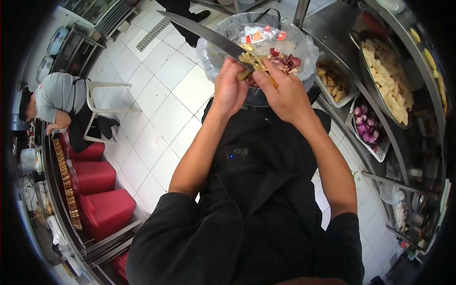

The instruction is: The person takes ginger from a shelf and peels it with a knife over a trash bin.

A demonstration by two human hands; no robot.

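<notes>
My right hand (287, 95) is wrapped around the handle of a large knife (209, 34), whose long, broad blade points to the upper left. My left hand (229, 90) is closed around a small yellowish-brown piece (243, 74) that looks like ginger, mostly covered by the fingers and close to the blade. Both hands are over a bin lined with a clear plastic bag (209, 54). Inside the bag lie pale peelings, purple-red onion skins (289, 61) and a red-and-white wrapper (256, 34).
On the rack at right are a tray of ginger (332, 81), a white basket of purple shallots (366, 124) and a large pan of pale peeled pieces (387, 78). Another person (61, 99) bends beside a white chair (102, 111) and red bins (107, 213). Someone's dark-clad legs (183, 23) stand beyond the bin.
</notes>
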